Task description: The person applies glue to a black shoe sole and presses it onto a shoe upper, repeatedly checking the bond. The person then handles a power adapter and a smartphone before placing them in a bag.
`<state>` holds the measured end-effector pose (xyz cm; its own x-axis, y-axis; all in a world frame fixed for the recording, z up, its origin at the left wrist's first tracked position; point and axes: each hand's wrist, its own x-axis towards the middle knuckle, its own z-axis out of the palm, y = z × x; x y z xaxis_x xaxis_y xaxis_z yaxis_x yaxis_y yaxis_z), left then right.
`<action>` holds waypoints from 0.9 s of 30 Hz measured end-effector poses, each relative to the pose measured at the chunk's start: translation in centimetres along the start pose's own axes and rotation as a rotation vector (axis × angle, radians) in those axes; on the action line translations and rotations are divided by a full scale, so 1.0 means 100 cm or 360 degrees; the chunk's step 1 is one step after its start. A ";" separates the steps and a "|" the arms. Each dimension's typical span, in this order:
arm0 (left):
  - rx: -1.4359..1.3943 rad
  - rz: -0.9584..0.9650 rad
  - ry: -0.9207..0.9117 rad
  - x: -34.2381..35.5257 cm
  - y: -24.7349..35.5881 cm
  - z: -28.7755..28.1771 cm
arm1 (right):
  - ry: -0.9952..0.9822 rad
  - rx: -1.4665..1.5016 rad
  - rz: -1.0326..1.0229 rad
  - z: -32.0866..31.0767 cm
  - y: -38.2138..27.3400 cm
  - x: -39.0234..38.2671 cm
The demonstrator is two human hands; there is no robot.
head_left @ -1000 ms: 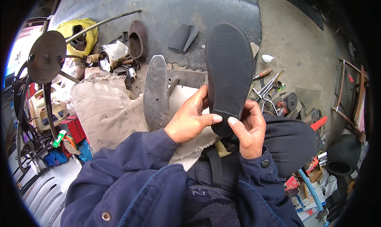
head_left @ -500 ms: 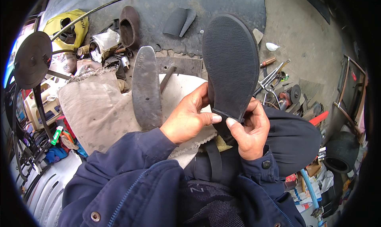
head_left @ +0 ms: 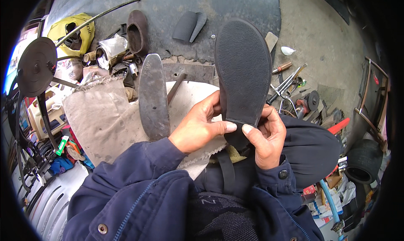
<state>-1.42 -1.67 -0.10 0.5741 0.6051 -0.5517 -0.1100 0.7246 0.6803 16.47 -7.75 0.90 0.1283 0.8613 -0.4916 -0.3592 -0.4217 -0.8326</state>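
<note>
A black shoe (head_left: 242, 68) is raised in front of me, its textured sole facing me and its narrow end toward my body. My left hand (head_left: 202, 121) is closed on the left side of that narrow end, thumb laid on the sole. My right hand (head_left: 267, 135) grips the other side, thumb pressed at the heel seam; the other fingertips are partly hidden behind the shoe. Left of it, a worn metal shoe last (head_left: 153, 95) stands over a dirty pale cloth (head_left: 94, 127) on my lap.
A brown slip-on shoe (head_left: 136, 34) and folded black pieces (head_left: 189, 27) lie ahead. A dark machine wheel (head_left: 37, 66), yellow bag (head_left: 82, 26) and clutter crowd the left. Metal tools (head_left: 286, 87), a red angle grinder (head_left: 305, 104) and a black tyre (head_left: 364, 161) lie to the right.
The view has shifted, so the surroundings sit a little higher and further left than a second ago. Both hands keep their grip on the shoe, with only slight movement of the thumbs and sole.
</note>
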 end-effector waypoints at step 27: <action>0.1137 0.0529 -0.0062 -0.035 0.003 0.015 | -0.0152 0.0157 0.0214 0.004 0.019 -0.003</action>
<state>-2.22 -4.09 2.78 0.6321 0.7311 -0.2568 0.2598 0.1123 0.9591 15.41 -8.70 -0.42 -0.0138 0.8242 -0.5662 -0.4567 -0.5089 -0.7297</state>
